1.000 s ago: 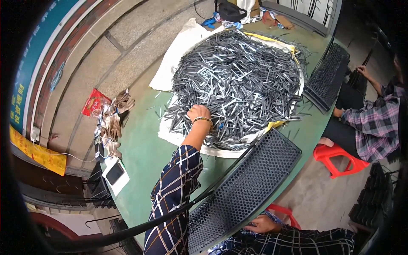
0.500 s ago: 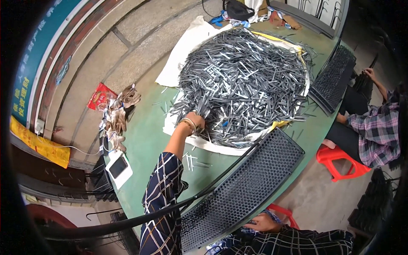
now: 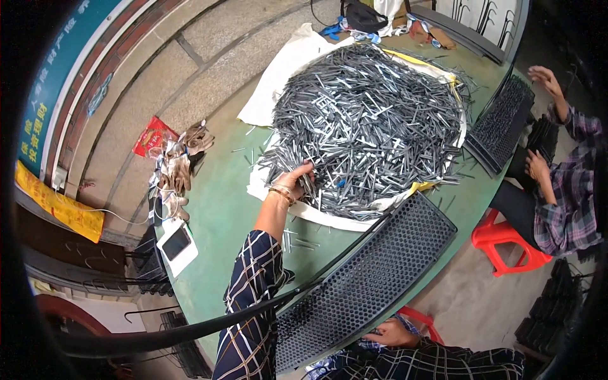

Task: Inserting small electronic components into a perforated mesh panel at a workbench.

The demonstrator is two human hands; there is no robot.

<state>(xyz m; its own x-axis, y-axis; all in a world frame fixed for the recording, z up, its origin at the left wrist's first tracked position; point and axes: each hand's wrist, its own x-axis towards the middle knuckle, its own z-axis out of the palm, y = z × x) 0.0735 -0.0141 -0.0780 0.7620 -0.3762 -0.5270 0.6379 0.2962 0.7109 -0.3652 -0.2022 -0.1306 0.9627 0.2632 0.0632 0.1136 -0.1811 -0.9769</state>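
My left hand (image 3: 292, 182) is at the near left edge of a big heap of thin, dark grey sticks (image 3: 373, 120). Its fingers are closed round a small bunch of these sticks, beads and a bangle at the wrist. The heap lies on a white sack (image 3: 272, 85) with yellow edging. Low in the picture, near my lap, my right hand (image 3: 394, 332) rests with curled fingers; a small dark bit shows at them, too little to name. Between my hands and body a black perforated tray (image 3: 373, 266) leans along the table edge, full of round holes.
The green table (image 3: 215, 202) also bears gloves (image 3: 183, 158), a red packet (image 3: 154, 136), and a white device with a dark screen (image 3: 177, 244). A dark bar crosses in front of my left sleeve. At right, a co-worker sits by a second perforated tray (image 3: 500, 126) and a red stool (image 3: 506, 244).
My left hand has shifted slightly right, and its thumb side now shows, with sticks in the fingers. My right hand stays put. The co-worker has raised one hand.
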